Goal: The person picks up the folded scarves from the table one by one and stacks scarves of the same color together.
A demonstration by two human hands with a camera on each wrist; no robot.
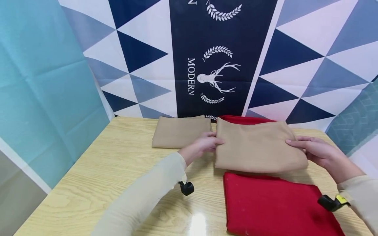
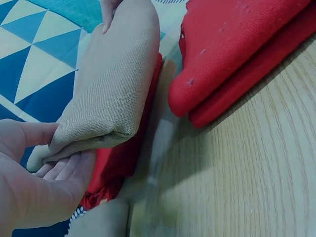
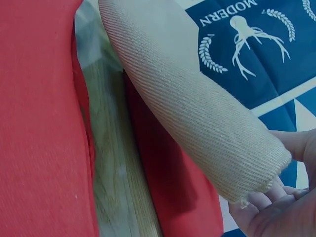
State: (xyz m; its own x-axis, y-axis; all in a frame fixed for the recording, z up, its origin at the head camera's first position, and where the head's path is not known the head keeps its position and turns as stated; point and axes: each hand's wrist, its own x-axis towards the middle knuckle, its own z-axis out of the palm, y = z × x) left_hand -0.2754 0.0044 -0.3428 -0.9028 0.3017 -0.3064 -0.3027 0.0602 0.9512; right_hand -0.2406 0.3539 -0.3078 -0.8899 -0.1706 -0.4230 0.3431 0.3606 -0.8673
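A folded beige cloth is held up by its two short sides, tilted toward me. My left hand pinches its left edge, thumb on top and fingers beneath, as the left wrist view shows. On the opposite edge my right hand grips the same way, the thumb above the fabric. Behind and below this cloth lies a folded red cloth, mostly hidden in the head view. Nearer to me, a second folded red cloth rests on the table, apart from the beige one.
Another folded beige cloth lies at the back of the wooden table, left of my left hand. A patterned curtain hangs along the back edge. Pale blue sheeting hangs at the left.
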